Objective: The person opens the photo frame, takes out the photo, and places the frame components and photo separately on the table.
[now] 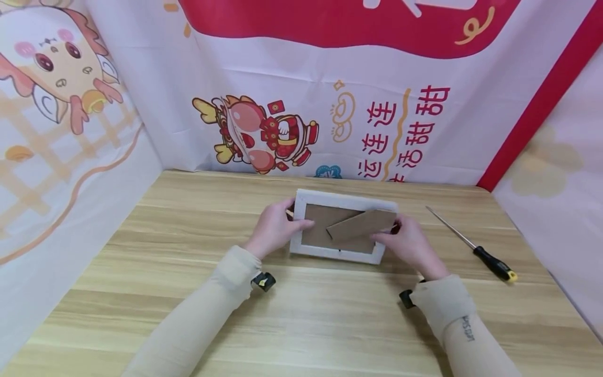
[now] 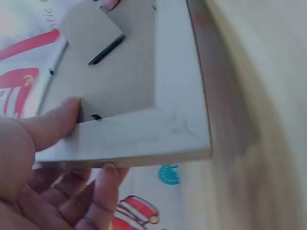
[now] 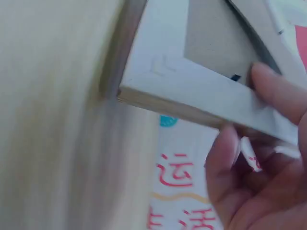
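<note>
A white picture frame [image 1: 342, 255] is held upright just over the table, its brown backing board [image 1: 317, 230] turned toward me. A brown easel stand [image 1: 360, 224] lies slanted across that board. My left hand [image 1: 278, 228] grips the frame's left side, thumb on the back and fingers behind the edge. On the opposite side my right hand [image 1: 410, 243] pinches the frame the same way, its thumb near the stand. Small black tabs [image 2: 96, 117] show along the backing's edge in the left wrist view. The front of the frame is hidden.
A screwdriver [image 1: 492, 262] with a black and yellow handle lies on the wooden table [image 1: 301, 324], right of my right hand. Printed cloth [image 1: 282, 68] hangs behind the table, and more cloth stands at its left and right sides.
</note>
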A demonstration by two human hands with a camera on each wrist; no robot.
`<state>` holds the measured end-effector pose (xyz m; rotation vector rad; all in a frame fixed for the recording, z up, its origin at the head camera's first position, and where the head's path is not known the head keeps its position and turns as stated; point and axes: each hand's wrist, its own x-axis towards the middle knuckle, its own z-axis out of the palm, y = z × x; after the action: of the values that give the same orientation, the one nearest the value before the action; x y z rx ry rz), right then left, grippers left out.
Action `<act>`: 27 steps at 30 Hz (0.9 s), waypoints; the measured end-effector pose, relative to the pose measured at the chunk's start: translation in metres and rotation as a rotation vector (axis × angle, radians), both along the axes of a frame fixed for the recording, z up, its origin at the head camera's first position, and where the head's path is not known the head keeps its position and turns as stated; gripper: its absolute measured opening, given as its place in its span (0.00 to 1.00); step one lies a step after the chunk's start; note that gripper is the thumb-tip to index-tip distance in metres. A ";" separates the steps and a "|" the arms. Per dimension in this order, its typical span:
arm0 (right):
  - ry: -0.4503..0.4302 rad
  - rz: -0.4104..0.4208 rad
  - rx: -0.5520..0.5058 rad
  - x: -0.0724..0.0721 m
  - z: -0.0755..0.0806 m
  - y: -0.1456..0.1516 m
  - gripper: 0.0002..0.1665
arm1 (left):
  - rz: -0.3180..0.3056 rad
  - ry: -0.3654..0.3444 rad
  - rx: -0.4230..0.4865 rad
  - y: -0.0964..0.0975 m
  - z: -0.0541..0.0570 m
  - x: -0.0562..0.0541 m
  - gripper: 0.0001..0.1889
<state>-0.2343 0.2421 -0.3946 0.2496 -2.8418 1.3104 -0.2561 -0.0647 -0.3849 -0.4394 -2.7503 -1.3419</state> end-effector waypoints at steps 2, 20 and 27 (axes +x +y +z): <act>0.104 0.016 -0.006 0.002 0.003 0.001 0.24 | -0.027 0.066 0.009 -0.001 0.006 0.003 0.25; 1.102 0.212 0.038 0.011 0.029 0.000 0.20 | -0.189 0.647 0.096 -0.012 0.032 0.008 0.14; 1.223 0.160 0.058 0.017 0.031 -0.004 0.06 | -0.084 0.379 0.185 -0.016 0.038 0.005 0.17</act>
<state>-0.2173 0.2379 -0.3640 0.9053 -1.8074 0.6573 -0.2507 -0.0811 -0.3467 -0.7181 -2.3040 -1.3507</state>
